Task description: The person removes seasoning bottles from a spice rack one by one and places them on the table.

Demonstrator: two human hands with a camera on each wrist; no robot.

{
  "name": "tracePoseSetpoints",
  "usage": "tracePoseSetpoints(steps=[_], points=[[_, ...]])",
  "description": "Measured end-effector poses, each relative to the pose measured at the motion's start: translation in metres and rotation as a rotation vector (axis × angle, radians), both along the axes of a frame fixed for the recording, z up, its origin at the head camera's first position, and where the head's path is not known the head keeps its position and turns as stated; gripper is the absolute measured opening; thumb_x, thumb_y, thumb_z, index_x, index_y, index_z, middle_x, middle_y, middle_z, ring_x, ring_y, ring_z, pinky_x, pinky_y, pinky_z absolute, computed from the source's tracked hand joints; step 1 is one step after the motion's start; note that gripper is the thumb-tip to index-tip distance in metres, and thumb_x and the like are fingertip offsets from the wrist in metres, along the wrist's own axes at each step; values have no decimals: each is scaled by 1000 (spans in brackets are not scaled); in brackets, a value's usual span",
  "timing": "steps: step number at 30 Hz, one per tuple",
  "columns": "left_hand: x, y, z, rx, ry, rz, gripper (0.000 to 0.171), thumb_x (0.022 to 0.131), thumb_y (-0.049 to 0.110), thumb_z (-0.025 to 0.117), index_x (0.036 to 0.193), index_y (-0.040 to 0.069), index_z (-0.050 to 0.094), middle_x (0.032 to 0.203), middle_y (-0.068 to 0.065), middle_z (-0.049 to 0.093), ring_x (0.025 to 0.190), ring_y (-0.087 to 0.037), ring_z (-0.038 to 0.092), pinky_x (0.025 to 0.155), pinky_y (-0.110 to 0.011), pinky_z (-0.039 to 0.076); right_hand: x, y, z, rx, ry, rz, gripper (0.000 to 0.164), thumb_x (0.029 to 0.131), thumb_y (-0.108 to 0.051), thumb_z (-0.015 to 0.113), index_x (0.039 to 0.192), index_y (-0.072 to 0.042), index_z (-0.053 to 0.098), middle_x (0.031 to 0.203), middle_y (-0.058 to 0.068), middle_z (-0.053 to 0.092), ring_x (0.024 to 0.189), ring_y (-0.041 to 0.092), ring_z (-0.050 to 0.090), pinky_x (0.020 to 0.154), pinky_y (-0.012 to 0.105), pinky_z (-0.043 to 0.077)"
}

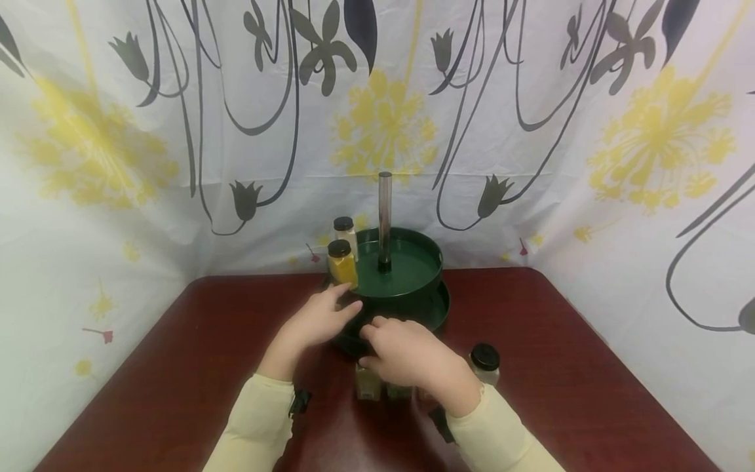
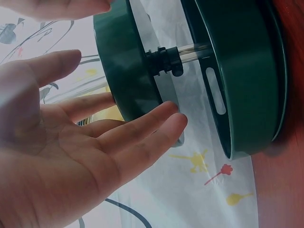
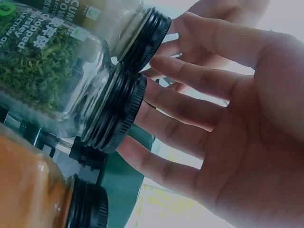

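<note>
My left hand [image 1: 321, 318] is beside the front left of a two-tier green turntable rack [image 1: 413, 272], its fingertips by a yellow spice jar [image 1: 343, 267] on the upper tray. Fingers spread loosely at that tray's wall [image 2: 126, 61] in the left wrist view, and nothing is gripped. Lower and to the right, my right hand [image 1: 409, 354] reaches over several spice jars in front of the rack. In the right wrist view its straight fingers are right at the black lids of a chopped parsley jar [image 3: 52, 71] and a cumin powder jar [image 3: 114, 28]. An orange spice jar [image 3: 31, 185] sits alongside.
Another black-lidded jar [image 1: 354, 239] stands behind the yellow one on the upper tray. A clear post [image 1: 385, 216] rises from the rack's centre. One more jar [image 1: 485, 360] stands right of my right wrist. A patterned curtain [image 1: 531, 164] surrounds the dark red table [image 1: 236, 328].
</note>
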State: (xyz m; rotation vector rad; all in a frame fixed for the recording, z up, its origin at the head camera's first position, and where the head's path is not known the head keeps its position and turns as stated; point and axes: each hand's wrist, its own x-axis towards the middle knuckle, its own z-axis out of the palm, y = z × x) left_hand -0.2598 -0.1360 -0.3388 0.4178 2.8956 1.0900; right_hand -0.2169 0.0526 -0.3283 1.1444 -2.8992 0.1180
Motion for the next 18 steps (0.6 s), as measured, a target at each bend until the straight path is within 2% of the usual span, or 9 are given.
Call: tracePoseSetpoints(steps=[3,6,10,13,14,18], points=[[0,0,-1,-6,3,-14,67,97,45,52,151,10,33,152,-19,31,121,-28,51,98,-49,44,1,-2,-2,11,-10,9,28,91,-40,65,107,-17,65,90,-5,57,80,9,56,66,31,52],[0,0,-1,-18,-3,-37,68,97,47,52,151,11,32,155,-22,21,130,-31,42,103,-52,39,3,-6,-6,38,7,16,29,91,-41,64,108,-17,65,90,-5,58,80,10,58,67,32,53],[0,-3,-3,-29,-22,-73,69,97,48,52,152,14,30,156,-25,13,138,-34,25,107,-56,30,8,-21,-25,142,145,22,35,89,-46,64,109,-17,66,101,2,60,89,19,58,72,39,52],[0,-7,-5,-29,-32,-97,68,96,47,54,153,19,28,156,-24,10,139,-35,24,107,-58,29,14,-33,-42,213,260,61,39,88,-47,63,112,-17,66,112,9,59,96,28,54,75,41,53],[0,-9,-5,-31,-35,-103,68,96,46,54,154,22,27,157,-22,10,138,-34,26,106,-57,30,16,-36,-46,217,274,81,38,89,-47,63,113,-18,66,114,10,58,97,28,52,74,40,53],[0,-11,-6,-32,-47,-111,70,95,47,56,154,26,24,158,-20,8,139,-34,25,107,-58,29,18,-40,-47,192,234,143,33,87,-36,68,115,-19,66,112,5,56,93,22,49,67,30,53]])
